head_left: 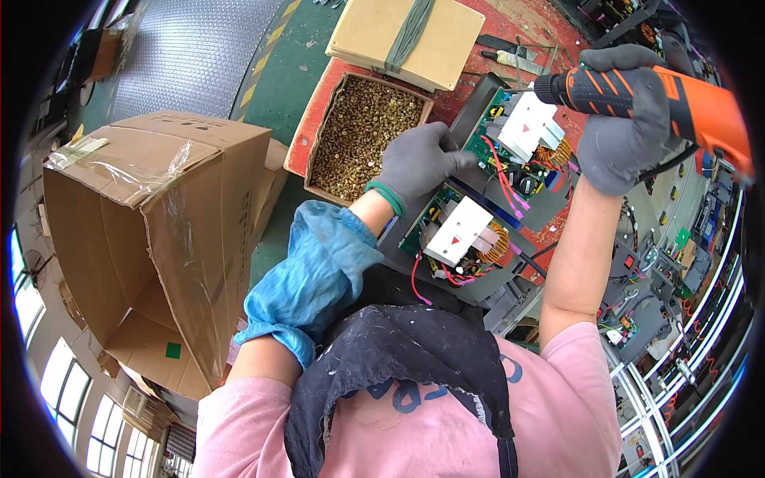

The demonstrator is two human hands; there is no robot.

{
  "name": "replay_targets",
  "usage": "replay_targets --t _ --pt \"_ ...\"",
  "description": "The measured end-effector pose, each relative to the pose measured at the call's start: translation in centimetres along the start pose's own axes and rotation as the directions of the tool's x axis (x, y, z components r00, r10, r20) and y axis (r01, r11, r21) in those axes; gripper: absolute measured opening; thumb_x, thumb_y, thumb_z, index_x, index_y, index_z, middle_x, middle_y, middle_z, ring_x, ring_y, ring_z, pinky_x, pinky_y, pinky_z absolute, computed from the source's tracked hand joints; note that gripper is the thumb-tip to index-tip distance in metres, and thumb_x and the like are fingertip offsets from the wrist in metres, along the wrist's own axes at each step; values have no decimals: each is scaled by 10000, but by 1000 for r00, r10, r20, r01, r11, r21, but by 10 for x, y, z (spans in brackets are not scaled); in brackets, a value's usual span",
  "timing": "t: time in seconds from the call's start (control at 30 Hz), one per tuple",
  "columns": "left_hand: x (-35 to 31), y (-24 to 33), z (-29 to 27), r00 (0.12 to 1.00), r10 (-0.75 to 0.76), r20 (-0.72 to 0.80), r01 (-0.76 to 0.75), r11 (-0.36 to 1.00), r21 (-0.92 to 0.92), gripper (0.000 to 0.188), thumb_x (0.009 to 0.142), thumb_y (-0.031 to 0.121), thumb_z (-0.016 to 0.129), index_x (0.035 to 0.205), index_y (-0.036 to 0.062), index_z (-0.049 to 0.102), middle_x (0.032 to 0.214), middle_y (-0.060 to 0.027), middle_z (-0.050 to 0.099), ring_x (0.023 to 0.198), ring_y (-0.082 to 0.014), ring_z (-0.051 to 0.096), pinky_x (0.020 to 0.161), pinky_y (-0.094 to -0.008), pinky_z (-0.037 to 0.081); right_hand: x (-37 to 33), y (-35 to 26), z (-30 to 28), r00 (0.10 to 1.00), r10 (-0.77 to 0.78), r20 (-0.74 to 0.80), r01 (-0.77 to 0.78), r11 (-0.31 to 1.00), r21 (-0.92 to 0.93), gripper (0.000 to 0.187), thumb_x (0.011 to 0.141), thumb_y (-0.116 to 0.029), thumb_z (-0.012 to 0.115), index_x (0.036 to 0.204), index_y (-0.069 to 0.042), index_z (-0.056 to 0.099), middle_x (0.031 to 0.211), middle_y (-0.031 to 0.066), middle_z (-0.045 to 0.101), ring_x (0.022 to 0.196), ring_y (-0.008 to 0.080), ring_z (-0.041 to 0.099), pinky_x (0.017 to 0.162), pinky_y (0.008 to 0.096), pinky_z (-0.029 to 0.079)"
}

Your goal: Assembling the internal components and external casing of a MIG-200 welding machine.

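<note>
My left hand, in a grey glove with a blue sleeve cover, rests its fingers on the left edge of a grey metal chassis that holds a green circuit board with a white block and a copper coil. My right hand, also gloved in grey, grips an orange and black electric screwdriver whose tip points left over that board. A second board of the same kind lies nearer to me, below my left hand.
A shallow cardboard tray full of brass screws sits left of the chassis on a red bench. A closed flat carton lies beyond it. A large open cardboard box stands at my left. More grey housings are at right.
</note>
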State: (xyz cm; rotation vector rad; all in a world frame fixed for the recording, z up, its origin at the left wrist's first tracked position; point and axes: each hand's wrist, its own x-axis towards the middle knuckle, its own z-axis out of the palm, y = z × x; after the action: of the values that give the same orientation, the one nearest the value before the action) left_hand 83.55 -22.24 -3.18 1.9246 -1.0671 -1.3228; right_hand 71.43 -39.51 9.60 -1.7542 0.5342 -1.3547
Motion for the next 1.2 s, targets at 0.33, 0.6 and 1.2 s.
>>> replay_targets --t 0.33,0.6,1.2 --pt "-1 1 17 976 167 -140 -113 936 332 342 751 412 769 821 97 653 809 -97 639 779 -314 658 661 -430 507 -3 17 11 997 59 -46 -59 998 5 449 854 -145 608 1219 43 428 788 168 652 674 265 676 689 419 601" --pt "0 0 18 979 154 -133 -104 939 328 339 744 411 775 806 103 647 791 -88 628 768 -300 657 649 -419 505 -4 20 10 997 64 -44 -66 997 -41 489 867 -188 626 1233 51 408 770 165 665 679 252 674 696 381 581" --pt "2 1 13 989 138 -54 -112 934 340 365 776 448 742 903 110 690 887 -104 667 834 -326 664 711 -437 522 0 20 20 999 30 20 -29 999 -45 436 855 -163 625 1182 69 454 758 172 667 655 244 677 690 373 587"
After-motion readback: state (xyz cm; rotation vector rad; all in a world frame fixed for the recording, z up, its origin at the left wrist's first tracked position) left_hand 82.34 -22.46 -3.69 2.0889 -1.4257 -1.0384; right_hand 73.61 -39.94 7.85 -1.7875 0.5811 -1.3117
